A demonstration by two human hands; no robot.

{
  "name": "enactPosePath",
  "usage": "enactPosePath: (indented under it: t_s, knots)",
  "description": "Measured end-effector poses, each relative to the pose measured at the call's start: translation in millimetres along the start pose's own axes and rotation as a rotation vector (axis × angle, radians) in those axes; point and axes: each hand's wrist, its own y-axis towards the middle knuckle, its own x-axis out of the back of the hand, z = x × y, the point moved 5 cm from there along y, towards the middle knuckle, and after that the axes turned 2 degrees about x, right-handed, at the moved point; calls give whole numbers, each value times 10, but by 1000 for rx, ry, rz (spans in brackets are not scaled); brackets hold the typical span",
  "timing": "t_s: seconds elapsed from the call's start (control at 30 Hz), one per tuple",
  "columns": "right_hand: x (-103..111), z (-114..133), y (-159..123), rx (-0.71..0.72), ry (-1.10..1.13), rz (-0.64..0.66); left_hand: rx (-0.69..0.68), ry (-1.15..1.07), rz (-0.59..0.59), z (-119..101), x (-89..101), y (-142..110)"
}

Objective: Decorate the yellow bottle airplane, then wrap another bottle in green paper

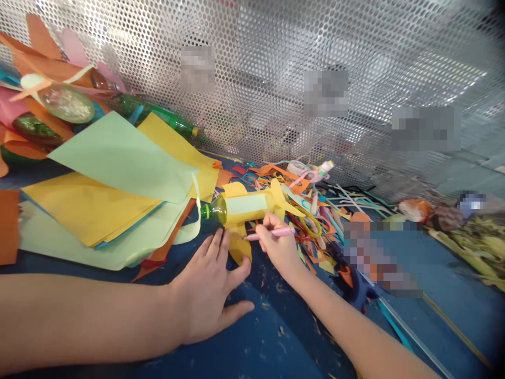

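Observation:
My right hand (280, 247) is closed round a pink marker (282, 231), its tip at a yellow paper flap (239, 245). That flap sticks out toward me from a green plastic bottle (216, 209), which lies on its side wrapped in yellow paper (252, 213). A pale green strip (246, 203) lies along the wrap, and more yellow pieces stand out from its far side and its right end. My left hand (211, 284) lies spread on the table, thumb apart, with its fingertips beside the bottle's neck and at the flap's edge.
Green paper sheets (126, 158) and yellow sheets (90, 205) are stacked to the left. Paper-covered bottles (67, 102) and a green bottle (173, 121) lie behind them. Colourful scraps (307, 210), with yellow-handled scissors (311, 229), spread at right. A perforated metal panel (252, 79) stands behind the blue table (252, 342).

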Motion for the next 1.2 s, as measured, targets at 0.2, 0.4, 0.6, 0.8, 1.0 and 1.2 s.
enactPosePath:
  t_s: [0.2,0.4,0.6,0.8,1.0,1.2]
  knots:
    - [9,2,1,8,-11,-6,2,5,6,-8,5,4]
    - [5,1,0,-16,-2,1,-3,9,9,-10,5,4]
    - [-1,-18,-1,-20,-11,6,-2,5,-1,5,-1,-1]
    - [-4,-35,-3,-13,-16,25,-2,-8,9,1,3,2]
    - [-22,-18,-6,-8,-2,50,2,-3,-1,0,-4,1]
    - [-24,-18,-2,-6,0,49,4,1,6,-2,-10,4]
